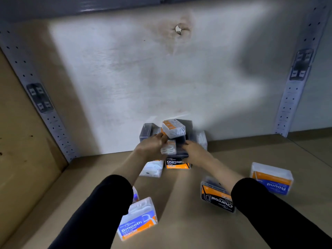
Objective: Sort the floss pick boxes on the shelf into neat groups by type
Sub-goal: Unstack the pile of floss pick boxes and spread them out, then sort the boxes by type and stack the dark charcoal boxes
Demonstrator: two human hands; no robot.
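Found a heap of floss pick boxes (179, 141) stacked against the back wall (125, 78), midway along the shelf board (179, 230). Saw the left hand (152, 146) at the heap's left side and the right hand (195, 150) at its right, with a small clear box (168, 149) blurred between them. Could not tell whether either hand's fingers gripped it or merely touched it. Noted a white box (173, 128) tilted atop the heap, long axis roughly left to right, right end lower. Read "Charcoal" upright on the black box (177, 163) standing at the heap's front, label facing the camera. Spotted three strays nearer the front:
- a Smooth box (138, 220) at left, long axis slanting up to the right, label readable.
- a second Charcoal box (215, 196) under the right forearm, label upside down.
- a Round box (271, 178) farther right, label also upside down.
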